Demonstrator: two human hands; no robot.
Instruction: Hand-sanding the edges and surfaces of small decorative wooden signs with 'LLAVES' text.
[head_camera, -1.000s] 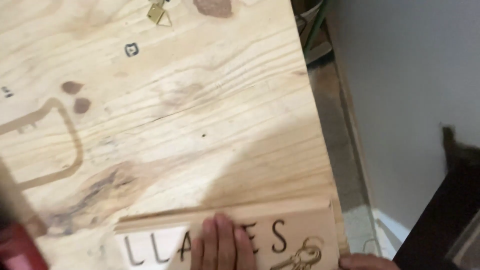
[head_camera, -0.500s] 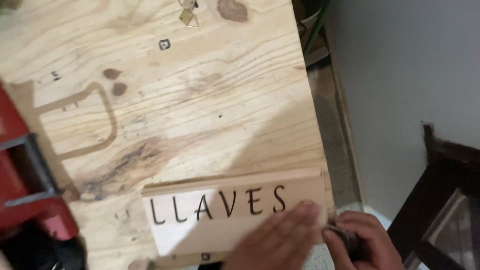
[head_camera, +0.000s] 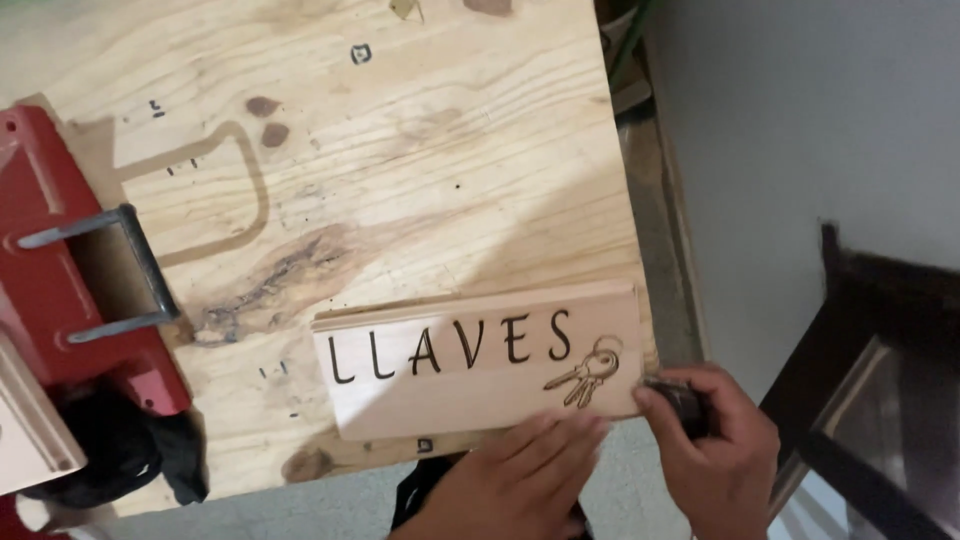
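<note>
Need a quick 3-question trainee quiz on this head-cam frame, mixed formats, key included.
1. True or false: the left hand lies flat on the lower edge of the pale rectangular wooden plaque with burnt lettering.
2. Where does the right hand press its small dark block? A) the plaque's right end B) the red metal tool
3. Fill in: the plaque lies on a ___ worktop.

Key: 1 true; 2 A; 3 plywood
</note>
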